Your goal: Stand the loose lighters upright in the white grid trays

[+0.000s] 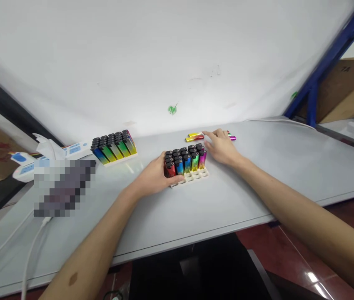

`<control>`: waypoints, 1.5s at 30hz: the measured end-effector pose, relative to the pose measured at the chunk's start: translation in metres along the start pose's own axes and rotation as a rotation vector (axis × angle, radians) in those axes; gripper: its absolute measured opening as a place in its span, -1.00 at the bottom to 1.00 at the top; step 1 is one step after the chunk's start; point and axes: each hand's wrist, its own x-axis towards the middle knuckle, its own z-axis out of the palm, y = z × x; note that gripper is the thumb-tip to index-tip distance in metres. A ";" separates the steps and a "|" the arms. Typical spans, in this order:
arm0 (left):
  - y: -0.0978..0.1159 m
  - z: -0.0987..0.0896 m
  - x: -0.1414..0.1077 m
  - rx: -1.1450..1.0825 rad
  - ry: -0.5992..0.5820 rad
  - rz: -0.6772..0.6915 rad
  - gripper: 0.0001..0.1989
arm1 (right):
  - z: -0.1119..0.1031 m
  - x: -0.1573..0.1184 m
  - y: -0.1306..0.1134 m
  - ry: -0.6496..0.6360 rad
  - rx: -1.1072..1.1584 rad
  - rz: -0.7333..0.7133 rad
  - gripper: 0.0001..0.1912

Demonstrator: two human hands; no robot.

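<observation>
Shiny coloured lighters (pixel 187 162) with black tops stand upright in rows in a white slotted rack (pixel 192 180). The row of slots nearest me holds no lighters. My left hand (pixel 153 177) grips the rack's left end, its thumb along the front edge. Beyond the rack, my right hand (pixel 222 148) is above the table with its fingers apart and the index finger stretched to the left. Loose yellow and red lighters (pixel 195 138) lie by that fingertip. Past its other side shows the end of a purple lighter (pixel 233 138); the hand hides the rest.
A second full rack of lighters (pixel 114 148) stands at the back left. Beside it are a power strip (pixel 77 148) with plugs and a blurred-out dark object (pixel 67 187) with a white cable (pixel 36 237). A white wall (pixel 152 62) closes off the table's back.
</observation>
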 end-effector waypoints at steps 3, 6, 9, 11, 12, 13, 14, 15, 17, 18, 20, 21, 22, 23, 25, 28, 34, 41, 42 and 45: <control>-0.001 0.000 0.000 0.015 -0.003 -0.005 -0.34 | 0.011 0.002 0.002 -0.116 -0.102 0.031 -0.42; -0.001 0.000 0.001 0.030 -0.006 -0.008 -0.32 | 0.012 0.001 -0.001 -0.145 -0.081 0.029 -0.49; -0.002 -0.001 0.001 0.029 -0.009 -0.005 -0.32 | 0.009 0.001 -0.003 -0.092 -0.029 0.038 -0.61; -0.002 -0.001 0.001 0.025 -0.013 -0.003 -0.31 | 0.009 0.001 -0.002 -0.056 -0.013 0.043 -0.62; -0.002 -0.001 0.001 0.023 -0.014 -0.002 -0.31 | 0.009 0.002 -0.002 -0.049 -0.012 0.043 -0.57; -0.002 -0.001 0.001 0.022 -0.012 0.000 -0.31 | 0.009 0.002 -0.001 -0.055 -0.014 0.040 -0.52; -0.001 -0.001 0.001 0.021 -0.010 0.001 -0.31 | 0.010 0.002 -0.001 -0.074 -0.016 0.039 -0.47; -0.001 -0.001 0.001 0.022 -0.007 0.001 -0.30 | 0.010 0.002 -0.001 -0.101 -0.019 0.040 -0.45; 0.000 -0.001 0.000 0.027 -0.007 -0.006 -0.30 | 0.011 0.002 -0.001 -0.141 -0.022 0.051 -0.46; 0.000 -0.001 0.000 0.031 -0.008 -0.011 -0.30 | 0.011 0.003 -0.001 -0.150 -0.020 0.059 -0.50; 0.000 -0.001 0.000 0.039 -0.010 -0.014 -0.31 | 0.011 0.003 -0.001 -0.135 -0.003 0.077 -0.58; 0.000 -0.001 0.000 0.043 -0.008 -0.013 -0.31 | 0.011 0.004 -0.001 -0.120 0.008 0.085 -0.59; 0.000 -0.001 0.000 0.047 -0.006 -0.011 -0.32 | 0.011 0.004 -0.001 -0.111 0.018 0.093 -0.58; 0.000 -0.001 0.000 0.050 -0.004 -0.009 -0.32 | 0.011 0.004 0.000 -0.110 0.024 0.097 -0.54; 0.000 -0.001 0.000 0.050 -0.001 -0.002 -0.33 | 0.012 0.004 0.000 -0.124 0.016 0.088 -0.43; 0.000 -0.001 0.000 0.048 0.004 0.003 -0.34 | 0.014 0.003 0.001 -0.159 -0.009 0.062 -0.43; 0.001 -0.002 -0.001 0.042 0.009 -0.006 -0.36 | 0.016 0.004 0.002 -0.103 0.029 0.044 -0.65; -0.001 -0.002 0.000 0.037 -0.002 -0.008 -0.36 | 0.001 0.008 -0.002 -0.082 0.463 0.147 -0.77; -0.001 -0.002 0.000 0.036 -0.003 -0.008 -0.36 | -0.003 0.007 -0.005 -0.074 0.570 0.176 -0.74; -0.001 -0.003 0.000 0.035 -0.005 -0.003 -0.36 | -0.012 0.005 -0.014 -0.030 0.911 0.248 -0.69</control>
